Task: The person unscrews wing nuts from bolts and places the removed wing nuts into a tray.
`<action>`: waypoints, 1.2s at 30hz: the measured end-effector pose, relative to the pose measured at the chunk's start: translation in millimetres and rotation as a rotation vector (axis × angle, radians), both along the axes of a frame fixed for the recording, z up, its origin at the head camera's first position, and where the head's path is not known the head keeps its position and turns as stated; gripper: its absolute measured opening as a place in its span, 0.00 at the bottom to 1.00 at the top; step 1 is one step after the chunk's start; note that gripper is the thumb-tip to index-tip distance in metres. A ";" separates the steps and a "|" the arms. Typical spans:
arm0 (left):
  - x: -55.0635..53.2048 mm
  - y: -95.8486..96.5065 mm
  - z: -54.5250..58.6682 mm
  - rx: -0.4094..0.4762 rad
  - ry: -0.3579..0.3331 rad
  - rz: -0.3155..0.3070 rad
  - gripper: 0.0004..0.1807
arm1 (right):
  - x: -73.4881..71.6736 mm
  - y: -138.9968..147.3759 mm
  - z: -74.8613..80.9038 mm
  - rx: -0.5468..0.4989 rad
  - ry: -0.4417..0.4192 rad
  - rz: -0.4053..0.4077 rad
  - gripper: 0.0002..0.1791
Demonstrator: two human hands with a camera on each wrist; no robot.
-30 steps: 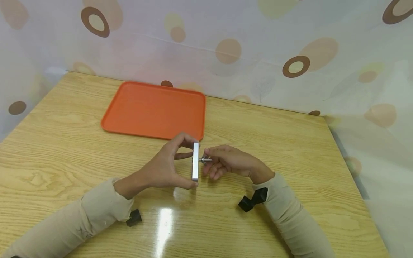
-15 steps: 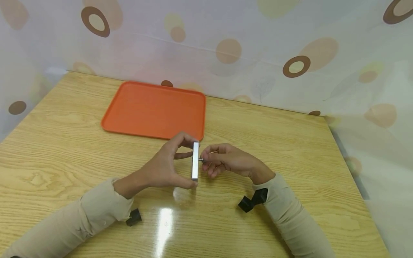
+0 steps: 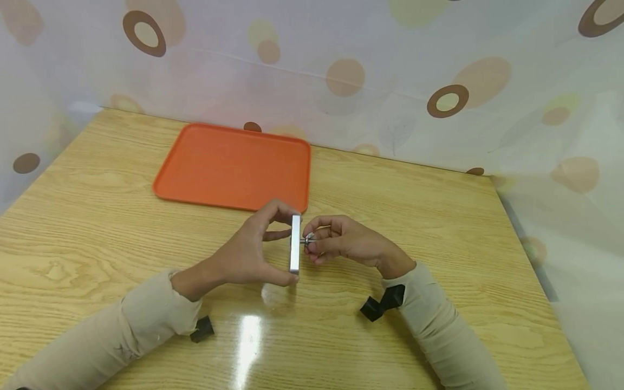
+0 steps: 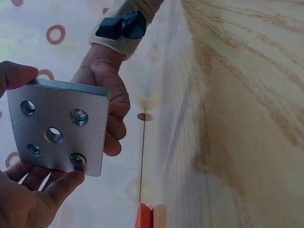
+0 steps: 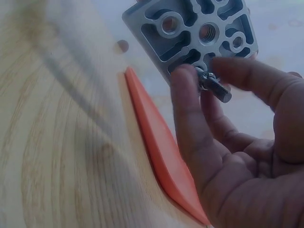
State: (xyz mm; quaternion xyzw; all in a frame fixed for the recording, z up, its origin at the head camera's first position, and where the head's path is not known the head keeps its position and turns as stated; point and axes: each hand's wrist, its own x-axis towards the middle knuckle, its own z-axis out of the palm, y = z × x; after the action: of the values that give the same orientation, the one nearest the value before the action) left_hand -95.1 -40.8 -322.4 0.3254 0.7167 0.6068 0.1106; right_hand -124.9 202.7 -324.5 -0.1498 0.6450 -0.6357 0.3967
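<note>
My left hand (image 3: 246,249) holds a square metal plate (image 4: 57,118) by opposite edges, upright and edge-on in the head view. One finger of that hand presses the head of a bolt (image 4: 78,159) set in a corner hole. On the plate's ribbed other face, the threaded shank (image 5: 221,90) of this bolt sticks out. A small silver nut (image 5: 204,78) sits on the shank, close to the plate. The thumb and fingers of my right hand (image 3: 343,240) pinch around this nut, partly hiding it. The plate's other holes show no bolts.
Behind the hands, an orange tray (image 3: 234,162) lies on the wooden table (image 3: 390,195). A patterned sheet (image 3: 292,65) hangs along the back and sides. Black wrist devices (image 3: 382,303) are strapped at both sleeves.
The right fingers and thumb have shifted around the nut, from loosely spread to curled closer about it. The left hand and plate have stayed in place.
</note>
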 end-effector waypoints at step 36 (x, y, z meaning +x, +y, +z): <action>-0.7 2.3 -2.8 0.019 0.041 -0.015 0.42 | 1.7 -4.2 2.0 0.091 -0.048 -0.060 0.14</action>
State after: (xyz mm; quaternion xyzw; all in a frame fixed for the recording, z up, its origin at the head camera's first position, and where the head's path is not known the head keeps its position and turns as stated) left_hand -95.9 -38.5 -325.2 0.3442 0.7105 0.6059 0.0977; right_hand -123.2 198.5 -322.5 -0.0965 0.6678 -0.6208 0.3992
